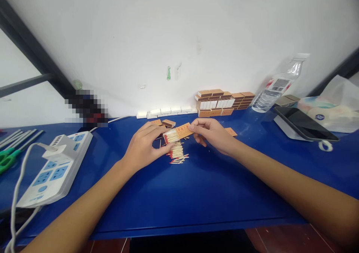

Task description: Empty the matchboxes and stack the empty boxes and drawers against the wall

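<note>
My left hand (145, 145) grips the white tray of matches (171, 136), its red heads towards the left. The tray's right end is inside an orange matchbox sleeve (184, 130), which my right hand (211, 134) pinches at its far end between thumb and fingers. Just below them, a heap of loose matches (176, 152) with red heads lies on the blue table (196, 197). Behind my left hand rest a couple of orange and brown matchbox pieces (168, 123). Another orange sleeve (231, 131) lies beyond my right wrist, partly hidden by it.
Against the wall stand a row of white trays (168, 111) and a stack of matchboxes (214, 103). To the right are a water bottle (276, 86), a phone (305, 122) and a plastic bag (336, 105). A power strip (60, 172) with cables and green scissors (8, 158) lie left.
</note>
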A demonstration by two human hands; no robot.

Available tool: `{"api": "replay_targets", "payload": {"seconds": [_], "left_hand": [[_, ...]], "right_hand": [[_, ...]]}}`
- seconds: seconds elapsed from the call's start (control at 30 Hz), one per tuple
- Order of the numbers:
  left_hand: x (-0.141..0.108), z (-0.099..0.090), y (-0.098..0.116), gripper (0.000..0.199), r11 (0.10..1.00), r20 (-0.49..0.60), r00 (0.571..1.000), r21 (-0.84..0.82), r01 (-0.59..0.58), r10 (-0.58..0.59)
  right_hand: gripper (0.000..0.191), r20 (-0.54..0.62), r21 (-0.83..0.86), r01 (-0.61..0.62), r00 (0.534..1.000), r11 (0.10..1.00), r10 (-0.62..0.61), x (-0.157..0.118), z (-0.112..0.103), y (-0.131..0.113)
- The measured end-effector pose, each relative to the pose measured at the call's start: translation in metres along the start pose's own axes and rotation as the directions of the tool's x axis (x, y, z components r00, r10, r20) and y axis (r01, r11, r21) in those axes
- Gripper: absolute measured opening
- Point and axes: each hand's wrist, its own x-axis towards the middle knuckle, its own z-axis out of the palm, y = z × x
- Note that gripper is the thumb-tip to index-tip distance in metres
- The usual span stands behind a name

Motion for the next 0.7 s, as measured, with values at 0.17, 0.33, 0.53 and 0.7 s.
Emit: {"api": "replay_targets", "payload": {"seconds": [0.17, 0.33, 0.53, 0.7], "left_hand": [[0.0000, 0.0007, -0.0019, 0.029, 1.000, -0.035, 0.999, -0.009, 0.009, -0.010], [0.0006, 0.0006, -0.0021, 0.027, 0.999, -0.059, 0.998, -0.041, 0.027, -0.029], [0.0013, -0.0001, -0.0025, 0.030, 0.996, -0.080, 0.996, -0.085, 0.041, -0.047], [0.0000, 0.0000, -0.0053, 0.027, 0.993, -0.089, 0.994, -0.107, 0.054, -0.064]], "right_hand": [[0.036, -0.014, -0.014, 0.004, 1.000, 1.000, -0.004, -0.0003, 0.0002, 0.0001], [0.036, -0.014, 0.009, -0.014, 1.000, 1.000, 0.014, 0.0008, -0.0014, -0.0028], [0.037, -0.018, 0.024, -0.031, 0.999, 0.999, 0.032, -0.0010, -0.0011, -0.0073], [0.039, -0.076, -0.010, -0.044, 0.996, 0.999, 0.043, 0.0016, -0.0078, -0.0080]]}}
